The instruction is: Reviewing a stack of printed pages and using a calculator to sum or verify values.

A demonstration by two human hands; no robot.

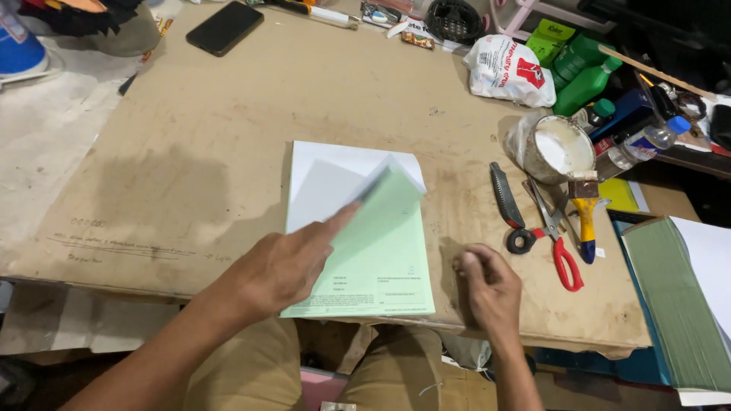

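The left hand [278, 266] is lying open and flat on the lower left part of a green sheet [377, 251], its fingers stretched forward and pressing against a blurred, lifted leaf of paper. The green sheet is topping a paper stack [324, 171] whose white pages are showing just beyond the fingertips. The right hand [487, 285] is sitting just right of the stack, loosely curled into a fist and holding nothing, its knuckles resting on the counter [190, 175] near the front edge.

Right of the right hand, red-handled scissors [562, 255] are lying on the counter, touching a black utility knife [506, 202] and a roll of black tape [521, 240]. A yellow-handled brush [585, 221] is lying just beyond the scissors. Farther right, a thick pile of green sheets [678, 304] is resting past the counter's edge.

Beyond the brush, a white pot of paste [562, 148] is standing in a plastic bag, with a clear bottle [643, 144] beside it. Farther still, green bottles [582, 76] and a white printed bag [510, 72] are crowding the far right corner. Well ahead of the left hand, a black phone [225, 28] is lying flat near the far edge.
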